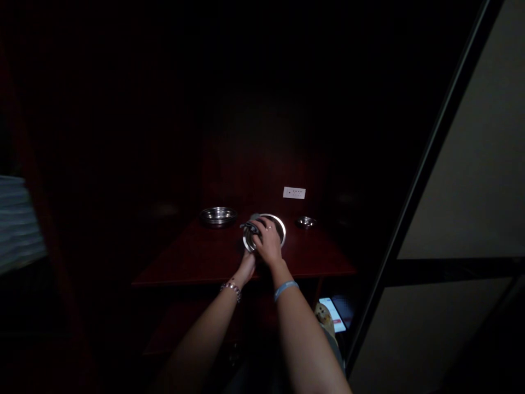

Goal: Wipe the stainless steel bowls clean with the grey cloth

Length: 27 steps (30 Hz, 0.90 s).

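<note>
A round metal ring or lid (279, 225) lies in the middle of a dark red table (197, 257). My right hand (268, 243), with a ring on one finger and a blue wristband, rests on top of it and presses a dark cloth (250, 226) against its left side. My left hand (246, 268), with a beaded bracelet at the wrist, sits just below and is partly hidden under the right hand, at the near rim of the ring. Whether it grips anything I cannot tell.
A metal bowl (218, 215) stands at the back left of the table and a small metal dish (305, 222) at the back right. A white socket plate (294, 192) is on the dark wall behind. A lit phone screen (332, 313) shows below the table.
</note>
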Each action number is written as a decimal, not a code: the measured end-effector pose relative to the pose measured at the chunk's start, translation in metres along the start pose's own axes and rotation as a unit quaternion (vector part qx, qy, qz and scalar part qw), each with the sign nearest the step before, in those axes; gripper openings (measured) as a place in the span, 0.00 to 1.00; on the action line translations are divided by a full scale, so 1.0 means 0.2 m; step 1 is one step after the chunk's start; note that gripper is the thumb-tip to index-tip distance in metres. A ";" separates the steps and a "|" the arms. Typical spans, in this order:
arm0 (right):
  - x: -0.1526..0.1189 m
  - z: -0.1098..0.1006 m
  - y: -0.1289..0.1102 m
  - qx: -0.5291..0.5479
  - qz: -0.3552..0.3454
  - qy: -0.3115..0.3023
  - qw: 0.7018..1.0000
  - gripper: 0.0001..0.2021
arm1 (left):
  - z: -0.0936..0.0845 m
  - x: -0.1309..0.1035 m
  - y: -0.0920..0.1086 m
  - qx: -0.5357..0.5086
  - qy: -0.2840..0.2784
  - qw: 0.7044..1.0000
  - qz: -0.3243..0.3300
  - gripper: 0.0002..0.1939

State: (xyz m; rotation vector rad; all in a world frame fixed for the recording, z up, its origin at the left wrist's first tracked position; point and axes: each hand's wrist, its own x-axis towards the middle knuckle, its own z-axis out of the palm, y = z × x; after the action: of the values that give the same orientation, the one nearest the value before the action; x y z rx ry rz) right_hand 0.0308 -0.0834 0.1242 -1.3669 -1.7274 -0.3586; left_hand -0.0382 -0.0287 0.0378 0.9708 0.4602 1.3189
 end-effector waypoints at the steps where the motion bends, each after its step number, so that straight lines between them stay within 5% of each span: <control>1: -0.01 -0.01 0.03 -0.029 0.036 0.023 0.999 0.22 | -0.01 0.00 0.00 -0.003 0.007 1.000 -0.015 0.28; 6: -0.06 -0.05 0.15 -0.133 0.113 -0.008 0.985 0.23 | -0.03 0.02 -0.01 0.004 0.022 0.999 -0.050 0.31; 14: -0.08 0.05 0.20 -0.076 0.255 -0.091 0.960 0.24 | -0.06 0.03 -0.04 0.084 -0.006 0.994 -0.070 0.28; 21: -0.04 0.07 0.19 0.022 0.200 -0.145 0.969 0.24 | -0.09 0.06 -0.09 0.031 -0.018 0.997 -0.065 0.31; 24: -0.04 0.04 0.17 -0.004 0.235 -0.183 0.955 0.20 | -0.09 0.07 -0.10 0.017 -0.004 0.997 -0.069 0.31; 27: -0.04 0.00 0.15 -0.089 0.282 -0.160 0.942 0.19 | -0.10 0.08 -0.10 0.016 0.004 0.998 -0.067 0.30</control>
State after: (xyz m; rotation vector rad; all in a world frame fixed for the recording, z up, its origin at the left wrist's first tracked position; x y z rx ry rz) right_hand 0.0572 -0.0783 0.1097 -2.0662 -1.4819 0.0379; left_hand -0.0368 -0.0063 0.0145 0.9459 0.5454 1.1988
